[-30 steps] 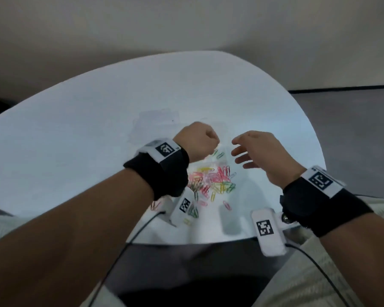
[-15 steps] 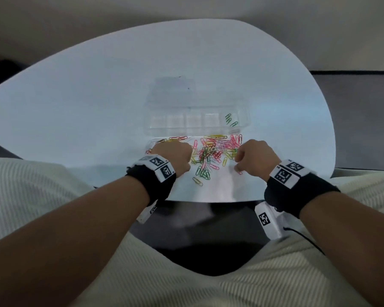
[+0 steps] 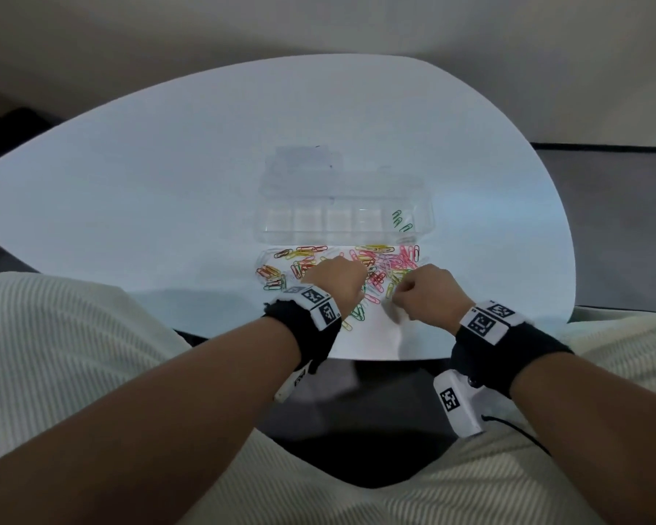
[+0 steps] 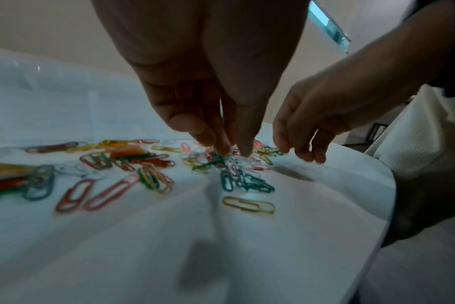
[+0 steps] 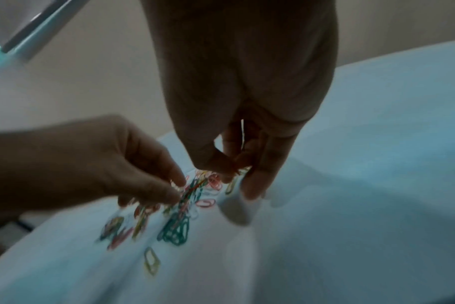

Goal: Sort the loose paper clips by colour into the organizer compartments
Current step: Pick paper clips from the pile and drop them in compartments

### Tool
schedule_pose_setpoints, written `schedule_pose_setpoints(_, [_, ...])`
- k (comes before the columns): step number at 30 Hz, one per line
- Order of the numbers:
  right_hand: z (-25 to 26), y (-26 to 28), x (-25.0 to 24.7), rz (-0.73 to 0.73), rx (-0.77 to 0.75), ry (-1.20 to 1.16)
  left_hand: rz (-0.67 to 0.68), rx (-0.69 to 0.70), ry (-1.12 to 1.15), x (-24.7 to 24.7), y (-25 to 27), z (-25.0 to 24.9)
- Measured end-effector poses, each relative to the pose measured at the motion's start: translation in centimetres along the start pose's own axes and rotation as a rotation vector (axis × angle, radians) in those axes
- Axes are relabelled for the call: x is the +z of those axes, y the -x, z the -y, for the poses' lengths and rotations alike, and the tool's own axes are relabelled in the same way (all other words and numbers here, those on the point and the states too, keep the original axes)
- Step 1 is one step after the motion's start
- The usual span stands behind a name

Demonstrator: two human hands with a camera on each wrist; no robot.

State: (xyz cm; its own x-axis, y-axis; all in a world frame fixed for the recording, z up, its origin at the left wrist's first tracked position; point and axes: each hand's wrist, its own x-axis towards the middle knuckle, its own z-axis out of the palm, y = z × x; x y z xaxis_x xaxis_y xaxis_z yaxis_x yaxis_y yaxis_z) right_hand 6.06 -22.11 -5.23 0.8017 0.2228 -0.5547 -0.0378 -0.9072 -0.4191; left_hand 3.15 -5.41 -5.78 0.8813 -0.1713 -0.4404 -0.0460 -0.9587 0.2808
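Note:
A clear organizer with a row of compartments lies on the white table; a few green clips sit in its rightmost compartment. The loose pile of coloured paper clips spreads just in front of it. My left hand reaches down into the middle of the pile, and its fingertips pinch a green clip. My right hand is at the pile's right side; thumb and forefinger pinch a small clip whose colour is unclear. Both hands hide part of the pile.
The table's near edge runs just behind my wrists, with my lap below. A single yellow clip and a cluster of green clips lie closest to me. Bare white tabletop extends left of and beyond the organizer.
A second ago both hands hovered over the organizer, the right one spread open. They have come down to the pile with fingers curled, and the left hand has shifted right towards the right hand.

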Motion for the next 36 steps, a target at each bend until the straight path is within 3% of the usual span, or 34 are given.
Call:
schedule_pose_setpoints(3, [0.2,0.4,-0.5,0.056,0.075,-0.413,0.031,-0.044,0.004,0.7,-0.3,0.0])
schedule_pose_setpoints(6, [0.7,0.6,-0.8,0.113,0.067,-0.507,0.052,-0.055,-0.009,0.9,-0.2,0.0])
schedule_pose_setpoints(13, [1.9,0.3,0.9,0.044,-0.146,-0.073,0.041,-0.095,0.082,0.6,-0.2,0.6])
schedule_pose_setpoints(18, [2.0,0.1,1.8,-0.042,-0.227,0.162,-0.1,-0.124,0.222,-0.1,0.2,1.4])
schedule_pose_setpoints(27, [2.5,-0.1,2.3,-0.059,-0.184,0.394,-0.253,-0.233,0.747,-1.3,0.9,2.0])
schedule_pose_setpoints(32, [1.7,-0.3,2.0,-0.026,-0.134,0.174,-0.309,-0.279,0.829,-1.0,0.7,2.6])
schedule_pose_setpoints(34, [1.5,-0.2,1.4,0.025,-0.128,-0.02,-0.301,-0.298,0.87,-0.7,0.6,2.9])
schedule_pose_setpoints(36, [1.5,-0.1,0.6,0.107,-0.014,-0.318,-0.273,-0.305,0.917,-0.7,0.4,3.4])
